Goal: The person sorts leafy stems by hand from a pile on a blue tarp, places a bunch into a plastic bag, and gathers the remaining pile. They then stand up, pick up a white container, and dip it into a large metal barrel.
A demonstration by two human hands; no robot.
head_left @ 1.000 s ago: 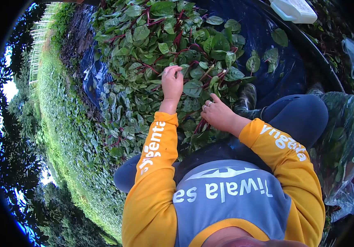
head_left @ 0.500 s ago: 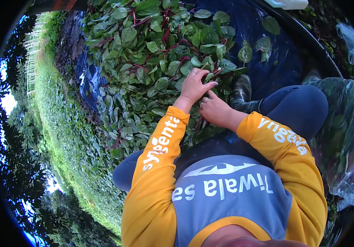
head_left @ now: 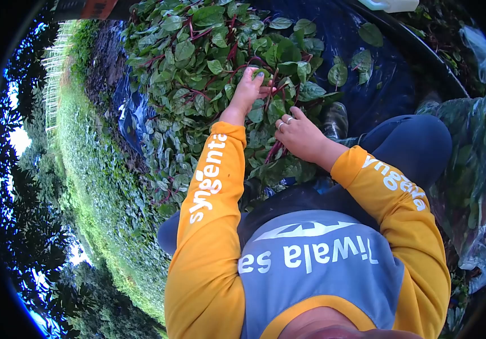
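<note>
A large heap of Malabar spinach [head_left: 198, 68], green leaves on dark red stems, lies in front of me. My left hand [head_left: 247, 93] is over the heap, its thumb and fingers closed on a leafy spinach sprig [head_left: 263, 75]. To its right and closer to my body, my right hand [head_left: 300, 134], with rings on it, is wrapped round a bunch of spinach stems [head_left: 276, 151]. The red stalk ends stick out below that hand, towards me. Part of the bunch is hidden under my fingers.
Dark blue plastic sheeting [head_left: 387, 85] lies under the heap, with loose leaves on it. A clear plastic bag [head_left: 472, 186] of greens is at my right, by my bent knee [head_left: 409, 147]. A white container [head_left: 390, 4] stands at the top. Grass [head_left: 85, 181] stretches off to the left.
My left hand has moved up and left, away from my right hand, and is now on a sprig in the heap. The right hand has stayed nearly in place.
</note>
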